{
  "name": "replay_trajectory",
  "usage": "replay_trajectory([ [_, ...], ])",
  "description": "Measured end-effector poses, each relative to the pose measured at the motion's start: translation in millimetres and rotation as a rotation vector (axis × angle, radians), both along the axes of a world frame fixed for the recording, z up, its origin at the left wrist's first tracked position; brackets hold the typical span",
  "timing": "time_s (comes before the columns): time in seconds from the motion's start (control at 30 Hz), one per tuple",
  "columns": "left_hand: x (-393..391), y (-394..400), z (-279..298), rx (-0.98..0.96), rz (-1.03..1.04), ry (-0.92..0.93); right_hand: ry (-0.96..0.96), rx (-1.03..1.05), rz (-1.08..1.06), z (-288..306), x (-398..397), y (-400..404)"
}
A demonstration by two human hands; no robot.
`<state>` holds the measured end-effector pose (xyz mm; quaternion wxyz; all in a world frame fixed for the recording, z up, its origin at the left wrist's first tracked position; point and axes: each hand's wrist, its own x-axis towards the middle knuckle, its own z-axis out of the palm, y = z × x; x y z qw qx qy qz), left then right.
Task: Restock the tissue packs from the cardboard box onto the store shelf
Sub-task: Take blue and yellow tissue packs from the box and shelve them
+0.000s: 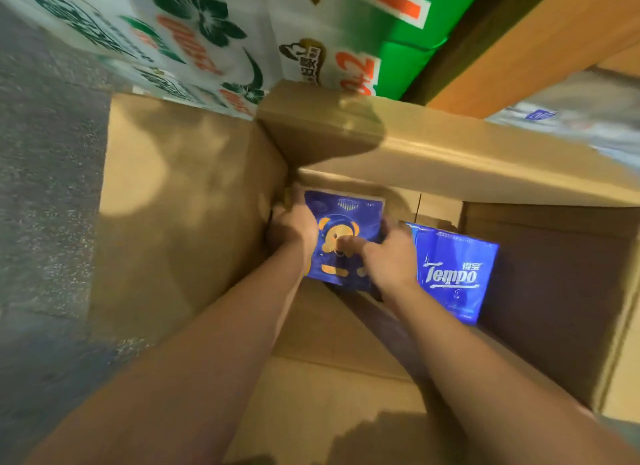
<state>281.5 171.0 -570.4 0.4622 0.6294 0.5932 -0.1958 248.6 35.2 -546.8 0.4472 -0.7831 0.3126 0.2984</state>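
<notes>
Both my arms reach down into an open cardboard box [180, 201]. A blue tissue pack with an orange cartoon figure [343, 218] sits in the box's far left corner. My left hand [292, 227] grips its left edge, fingers curled behind it. My right hand [384, 256] grips its right side, thumb across the front. A second blue tissue pack marked Tempo [453, 274] stands upright in the box just right of my right hand. The wooden store shelf [526, 45] runs across the upper right.
Large white and green tissue bundles [242, 35] fill the area beyond the box at the top. The box's flaps [485, 153] stand open around the hands. Grey floor [45, 153] lies to the left. More wrapped blue-print packs [581, 114] are blurred at the right edge.
</notes>
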Motion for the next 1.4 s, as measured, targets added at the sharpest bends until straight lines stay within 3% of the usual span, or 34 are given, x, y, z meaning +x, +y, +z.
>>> replay_trajectory([
  [0.1,5.7,-1.6,2.0,-0.116,0.075,-0.084,-0.176,-0.007,0.013,21.8,1.2,-30.3],
  [0.23,-4.3,-3.6,-24.2,-0.168,-0.010,-0.053,-0.153,0.220,-0.184,52.5,-0.2,-73.8],
  [0.37,-18.2,-2.3,-33.4,0.129,-0.294,0.075,-0.187,0.214,-0.318,68.6,-13.1,-108.9],
  [0.43,-21.8,-6.9,-37.3,0.099,-0.409,0.180,-0.189,0.214,-0.370,70.2,-20.5,-121.9],
  [0.53,-20.5,-9.7,-56.6,0.088,-0.415,0.235,-0.197,0.234,-0.394,70.8,-27.2,-133.5],
  [0.73,-21.9,-20.2,-52.0,0.045,-0.770,0.188,-0.208,0.252,-0.411,64.3,-35.0,-140.6],
  [0.9,-28.1,-11.8,-74.7,-0.174,-0.693,0.198,-0.191,0.284,-0.444,65.9,-38.5,-141.3],
  [1.2,-22.1,-8.1,-44.0,-0.259,-0.668,0.091,-0.194,0.303,-0.466,72.5,-38.0,-146.0],
  [1.4,-5.3,-14.6,37.6,0.056,-0.754,-0.032,-0.281,0.330,-0.486,91.1,-21.2,-151.3],
])
